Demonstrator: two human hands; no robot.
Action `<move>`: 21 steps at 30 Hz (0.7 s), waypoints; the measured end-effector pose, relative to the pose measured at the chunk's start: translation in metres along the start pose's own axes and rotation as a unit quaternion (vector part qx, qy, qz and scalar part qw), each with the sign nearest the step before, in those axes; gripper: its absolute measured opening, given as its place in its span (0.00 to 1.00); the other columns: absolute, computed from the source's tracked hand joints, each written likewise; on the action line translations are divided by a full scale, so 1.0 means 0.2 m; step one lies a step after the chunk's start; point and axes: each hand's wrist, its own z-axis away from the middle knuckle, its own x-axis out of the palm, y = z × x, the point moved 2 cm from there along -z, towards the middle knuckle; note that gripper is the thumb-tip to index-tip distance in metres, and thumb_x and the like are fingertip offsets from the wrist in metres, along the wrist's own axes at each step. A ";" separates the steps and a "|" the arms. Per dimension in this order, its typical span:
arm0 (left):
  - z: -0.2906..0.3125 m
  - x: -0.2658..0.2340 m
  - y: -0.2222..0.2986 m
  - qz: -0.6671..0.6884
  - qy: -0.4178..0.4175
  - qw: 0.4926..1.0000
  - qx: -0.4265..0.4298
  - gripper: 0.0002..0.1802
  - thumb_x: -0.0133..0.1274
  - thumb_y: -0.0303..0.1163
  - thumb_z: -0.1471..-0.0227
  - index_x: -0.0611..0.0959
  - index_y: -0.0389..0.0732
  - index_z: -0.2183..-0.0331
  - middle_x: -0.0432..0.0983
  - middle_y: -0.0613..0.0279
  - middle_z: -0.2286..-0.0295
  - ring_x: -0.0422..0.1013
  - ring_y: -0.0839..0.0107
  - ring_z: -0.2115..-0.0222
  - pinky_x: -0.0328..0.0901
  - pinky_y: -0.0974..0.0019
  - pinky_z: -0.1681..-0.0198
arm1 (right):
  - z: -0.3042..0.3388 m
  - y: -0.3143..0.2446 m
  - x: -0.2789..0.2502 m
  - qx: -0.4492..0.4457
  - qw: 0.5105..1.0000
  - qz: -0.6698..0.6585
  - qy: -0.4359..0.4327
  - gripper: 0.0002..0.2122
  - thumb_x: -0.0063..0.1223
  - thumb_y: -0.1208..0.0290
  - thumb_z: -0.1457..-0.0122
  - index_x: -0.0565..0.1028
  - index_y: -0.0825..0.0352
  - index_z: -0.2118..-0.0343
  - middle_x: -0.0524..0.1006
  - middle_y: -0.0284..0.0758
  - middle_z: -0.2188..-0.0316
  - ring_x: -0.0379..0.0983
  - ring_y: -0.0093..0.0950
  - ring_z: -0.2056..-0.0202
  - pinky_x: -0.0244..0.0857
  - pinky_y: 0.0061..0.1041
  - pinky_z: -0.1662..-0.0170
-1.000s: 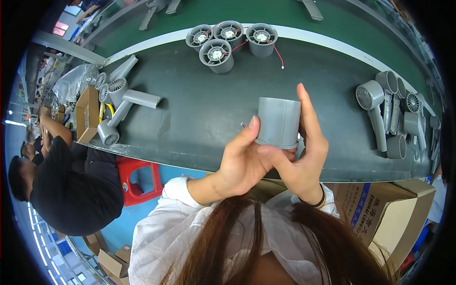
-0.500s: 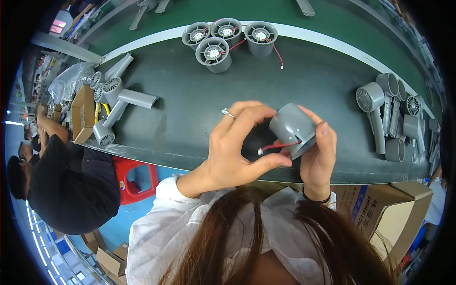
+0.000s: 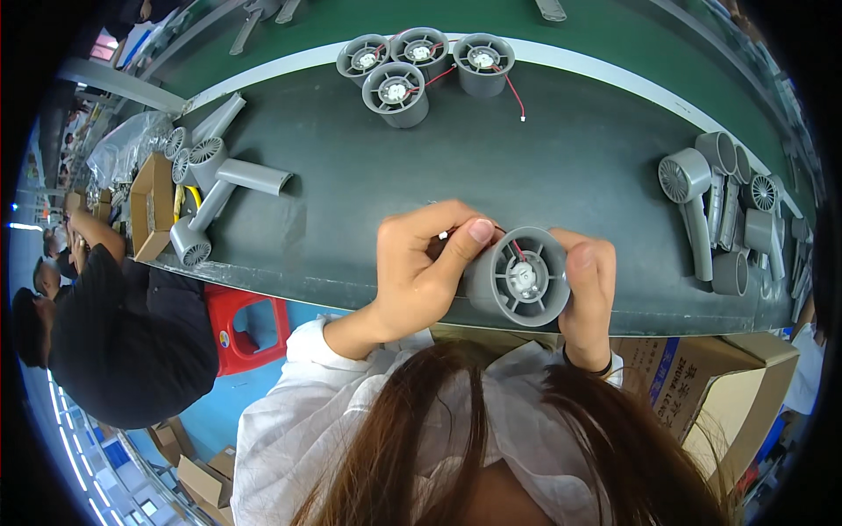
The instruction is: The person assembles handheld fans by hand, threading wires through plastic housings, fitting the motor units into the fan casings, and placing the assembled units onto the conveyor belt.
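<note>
Over the near side of the work surface, my right hand [image 3: 589, 285] is closed around the right side of a grey fan housing [image 3: 480, 285]. Its spoked open end faces me, showing a white hub [image 3: 524, 279] in the middle. A red wire [image 3: 517, 251] runs from that hub toward the upper rim. At the housing's upper left, my left hand [image 3: 419, 267] pinches the wire between thumb and forefinger. The small white plug [image 3: 443, 235] peeks out beside those fingers. The fingertips of my right hand are partly hidden behind the housing.
Several similar fan housings [image 3: 396, 95] with red wires stand at the far edge. Grey handheld fan shells lie left [image 3: 210, 197] and right [image 3: 687, 188]. A small carton [image 3: 153, 206] sits at the left. A co-worker [image 3: 132, 333] and red stool [image 3: 254, 329] are nearby; a large carton [image 3: 702, 377] is below right.
The housing has turned so its spoked end faces me, and it has come slightly nearer. My left hand has gone from spread fingers to a pinch on the red wire.
</note>
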 end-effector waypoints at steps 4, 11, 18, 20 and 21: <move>0.01 0.03 -0.07 0.098 0.026 0.995 -0.022 0.10 0.46 0.23 0.43 0.80 0.28 0.72 0.79 0.54 0.73 0.72 0.75 0.74 0.67 0.73 0.69 | 0.01 -0.05 0.07 -0.092 0.990 0.082 0.067 0.25 0.49 0.49 0.43 0.75 0.75 0.71 0.71 0.31 0.81 0.63 0.17 0.77 0.57 0.19 0.73; 0.00 0.09 -0.10 0.214 0.021 0.974 -0.064 0.10 0.48 0.26 0.43 0.80 0.32 0.72 0.76 0.66 0.78 0.67 0.85 0.78 0.62 0.79 0.76 | -0.01 -0.08 0.09 -0.237 0.953 0.168 0.089 0.35 0.55 0.40 0.52 0.75 0.76 0.60 0.71 0.46 0.60 0.70 0.29 0.67 0.63 0.26 0.63; -0.01 0.09 -0.11 0.233 -0.050 0.967 -0.089 0.12 0.47 0.31 0.41 0.79 0.33 0.71 0.73 0.69 0.79 0.66 0.87 0.77 0.60 0.79 0.76 | -0.03 -0.11 0.10 -0.316 0.905 0.287 -0.011 0.40 0.70 0.40 0.76 0.75 0.71 0.63 0.72 0.41 0.61 0.66 0.34 0.66 0.60 0.29 0.62; -0.01 0.12 -0.11 0.228 -0.089 0.964 -0.107 0.14 0.46 0.33 0.40 0.79 0.33 0.70 0.74 0.68 0.77 0.67 0.85 0.75 0.62 0.79 0.74 | -0.02 -0.11 0.10 -0.322 0.902 0.288 0.022 0.38 0.70 0.41 0.75 0.74 0.71 0.66 0.72 0.42 0.60 0.67 0.35 0.65 0.61 0.30 0.61; -0.01 0.14 -0.09 0.247 -0.060 0.962 -0.096 0.15 0.43 0.35 0.39 0.77 0.33 0.66 0.74 0.65 0.74 0.68 0.82 0.72 0.64 0.77 0.70 | -0.02 -0.10 0.10 -0.321 0.902 0.287 0.021 0.38 0.70 0.41 0.75 0.74 0.71 0.66 0.72 0.42 0.60 0.67 0.35 0.65 0.61 0.30 0.61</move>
